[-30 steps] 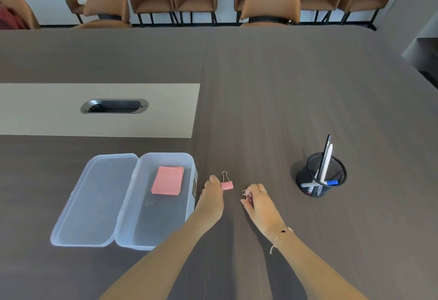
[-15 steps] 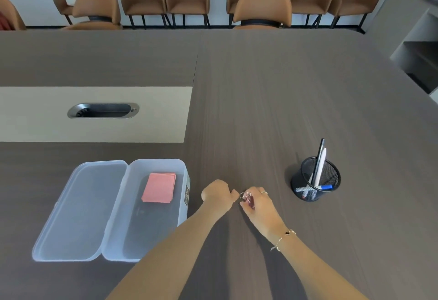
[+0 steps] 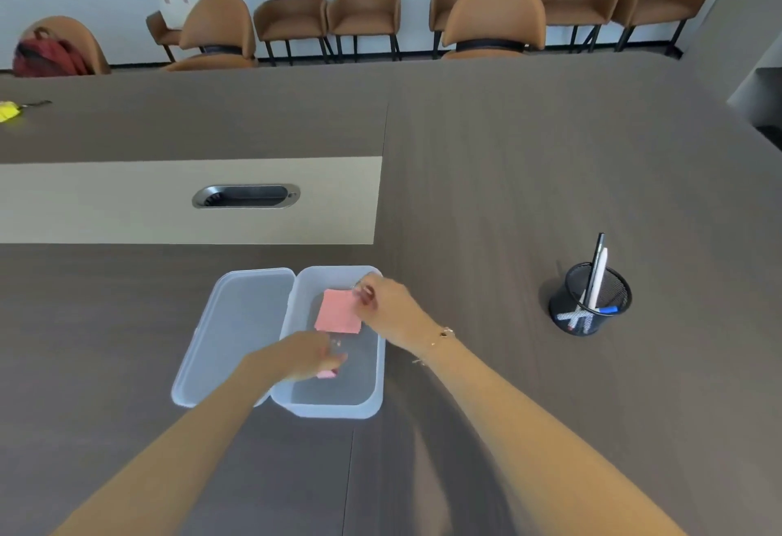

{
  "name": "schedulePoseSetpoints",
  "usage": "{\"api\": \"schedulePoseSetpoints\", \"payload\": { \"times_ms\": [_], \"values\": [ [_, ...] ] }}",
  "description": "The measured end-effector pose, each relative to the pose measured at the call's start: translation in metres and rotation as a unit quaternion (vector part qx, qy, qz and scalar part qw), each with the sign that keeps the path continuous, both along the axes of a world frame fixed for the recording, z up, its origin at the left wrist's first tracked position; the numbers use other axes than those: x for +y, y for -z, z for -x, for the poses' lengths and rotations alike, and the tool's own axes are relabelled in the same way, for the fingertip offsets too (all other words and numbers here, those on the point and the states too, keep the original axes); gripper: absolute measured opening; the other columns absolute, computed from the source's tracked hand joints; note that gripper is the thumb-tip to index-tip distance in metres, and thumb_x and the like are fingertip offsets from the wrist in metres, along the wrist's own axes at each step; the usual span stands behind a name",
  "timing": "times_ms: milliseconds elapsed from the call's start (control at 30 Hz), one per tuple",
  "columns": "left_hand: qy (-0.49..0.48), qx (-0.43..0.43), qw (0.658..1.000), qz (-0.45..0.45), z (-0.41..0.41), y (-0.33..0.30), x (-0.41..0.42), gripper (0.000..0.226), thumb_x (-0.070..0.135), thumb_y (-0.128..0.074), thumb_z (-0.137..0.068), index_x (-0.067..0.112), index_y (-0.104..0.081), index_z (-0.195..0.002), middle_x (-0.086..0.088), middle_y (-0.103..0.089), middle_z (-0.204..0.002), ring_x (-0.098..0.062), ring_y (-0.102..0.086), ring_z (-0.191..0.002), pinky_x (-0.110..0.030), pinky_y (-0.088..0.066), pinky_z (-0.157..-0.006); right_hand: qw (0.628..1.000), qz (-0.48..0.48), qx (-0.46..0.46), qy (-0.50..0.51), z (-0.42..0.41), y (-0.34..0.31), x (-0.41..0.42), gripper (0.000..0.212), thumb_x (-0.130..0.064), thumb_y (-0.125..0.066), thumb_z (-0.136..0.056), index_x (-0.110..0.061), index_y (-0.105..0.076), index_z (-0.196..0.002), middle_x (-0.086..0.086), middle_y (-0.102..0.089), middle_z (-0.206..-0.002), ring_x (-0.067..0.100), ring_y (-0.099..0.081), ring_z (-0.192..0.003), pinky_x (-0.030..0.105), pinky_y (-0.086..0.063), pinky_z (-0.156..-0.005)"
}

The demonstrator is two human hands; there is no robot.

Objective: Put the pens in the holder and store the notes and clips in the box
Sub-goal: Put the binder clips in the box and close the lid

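Dark wood conference table (image 3: 529, 154), our left hand (image 3: 302, 355) pinching a pink binder clip (image 3: 326, 374) inside the clear plastic box (image 3: 334, 406), right hand (image 3: 387, 305) above pink notes (image 3: 336, 311) there, grip on something small, unclear, pens (image 3: 597, 269) in mesh holder (image 3: 590, 302) right of the box.

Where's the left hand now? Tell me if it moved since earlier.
Yes. The left hand moved left from the bare table into the box, holding a pink clip.

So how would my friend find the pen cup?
Start at the big dark table and look right of the clear box, well past the right hand. The pen cup stands there alone, with bare table all round it. It is a round black mesh cup with pens sticking up, the only black thing near the hands.
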State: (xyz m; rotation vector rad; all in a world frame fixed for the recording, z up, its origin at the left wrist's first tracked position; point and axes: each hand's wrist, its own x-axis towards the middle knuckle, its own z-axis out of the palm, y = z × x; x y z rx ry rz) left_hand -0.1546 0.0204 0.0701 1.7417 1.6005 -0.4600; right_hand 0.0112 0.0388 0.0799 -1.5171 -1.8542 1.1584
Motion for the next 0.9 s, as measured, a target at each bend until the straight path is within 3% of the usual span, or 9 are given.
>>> {"api": "schedulePoseSetpoints", "payload": {
  "times_ms": [133,333,433,500,567,667,733,800,900],
  "values": [
    [0.034,0.024,0.999,-0.001,0.004,0.03,-0.024,0.033,0.038,-0.044,-0.086,0.015,-0.052,-0.064,0.001,-0.049,-0.061,-0.021,-0.044,-0.063,-0.027,-0.033,-0.058,0.963,-0.006,-0.213,-0.166,0.025,0.026,-0.009,0.025,-0.001,-0.045,-0.091,0.003,-0.055,-0.114,0.025,-0.057,-0.118,0.038,-0.056,-0.106,0.039,-0.045,-0.085],
    [0.021,0.053,0.998,-0.036,0.012,0.041,-0.018,0.028,0.04,-0.052,-0.085,0.013,-0.058,-0.076,-0.005,-0.064,-0.078,-0.024,-0.055,-0.074,-0.028,-0.039,-0.063,0.87,-0.05,-0.409,-0.272,0.042,0.042,-0.021,0.028,0.006,-0.053,-0.087,0.001,-0.062,-0.112,0.019,-0.064,-0.116,0.038,-0.062,-0.107,0.042,-0.051,-0.087],
    [0.021,0.059,0.997,-0.035,0.013,0.044,-0.018,0.029,0.029,-0.048,-0.086,0.015,-0.051,-0.061,-0.003,-0.053,-0.071,-0.023,-0.044,-0.068,-0.026,-0.037,-0.058,0.839,-0.085,-0.455,-0.287,0.047,0.049,-0.026,0.023,0.0,-0.057,-0.087,-0.004,-0.065,-0.108,0.012,-0.069,-0.108,0.033,-0.061,-0.108,0.039,-0.042,-0.096],
    [0.019,0.029,0.998,-0.046,0.017,0.042,-0.02,0.023,0.022,-0.048,-0.088,0.009,-0.067,-0.085,-0.007,-0.06,-0.092,-0.026,-0.055,-0.08,-0.032,-0.048,-0.075,0.827,-0.123,-0.47,-0.284,0.046,0.053,-0.03,0.019,-0.006,-0.059,-0.086,-0.008,-0.068,-0.104,0.006,-0.069,-0.098,0.029,-0.058,-0.109,0.04,-0.029,-0.107],
    [-0.001,-0.015,0.997,-0.08,0.026,0.037,-0.021,0.027,0.016,-0.051,-0.09,0.01,-0.065,-0.112,-0.006,-0.06,-0.119,-0.024,-0.059,-0.108,-0.032,-0.044,-0.097,0.835,-0.143,-0.456,-0.274,0.04,0.052,-0.033,0.024,-0.016,-0.06,-0.087,-0.01,-0.067,-0.109,0.009,-0.068,-0.11,0.029,-0.05,-0.119,0.045,-0.016,-0.117],
    [-0.087,-0.111,0.977,-0.16,0.042,0.023,-0.023,0.021,0.01,-0.051,-0.091,0.024,-0.066,-0.097,0.001,-0.062,-0.111,-0.014,-0.057,-0.1,-0.027,-0.044,-0.098,0.886,-0.121,-0.386,-0.226,0.025,0.04,-0.037,0.038,-0.023,-0.054,-0.092,-0.01,-0.055,-0.128,0.015,-0.044,-0.144,0.031,-0.029,-0.139,0.041,-0.013,-0.12],
    [-0.18,-0.148,0.941,-0.243,0.054,0.014,-0.022,0.022,0.007,-0.051,-0.091,0.023,-0.066,-0.089,0.002,-0.065,-0.103,-0.013,-0.054,-0.083,-0.022,-0.044,-0.083,0.937,-0.094,-0.302,-0.148,0.015,0.025,-0.041,0.045,-0.021,-0.05,-0.094,-0.013,-0.044,-0.137,0.01,-0.029,-0.154,0.027,-0.022,-0.144,0.036,-0.02,-0.119],
    [-0.278,-0.139,0.894,-0.322,0.073,0.006,-0.021,0.021,0.007,-0.053,-0.089,0.016,-0.067,-0.102,-0.002,-0.065,-0.11,-0.017,-0.054,-0.081,-0.026,-0.044,-0.079,0.983,-0.018,-0.18,-0.029,0.009,0.01,-0.047,0.05,-0.017,-0.051,-0.095,-0.017,-0.036,-0.142,0.005,-0.025,-0.155,0.023,-0.029,-0.142,0.031,-0.031,-0.114],
    [-0.424,-0.098,0.821,-0.369,0.1,0.006,-0.022,0.041,0.012,-0.06,-0.084,0.014,-0.057,-0.124,-0.016,-0.051,-0.13,-0.034,-0.05,-0.113,-0.045,-0.048,-0.092,0.984,0.138,-0.005,0.112,0.007,-0.001,-0.055,0.053,-0.017,-0.052,-0.094,-0.018,-0.031,-0.143,0.005,-0.034,-0.15,0.024,-0.042,-0.133,0.032,-0.042,-0.105]
  ]
}}
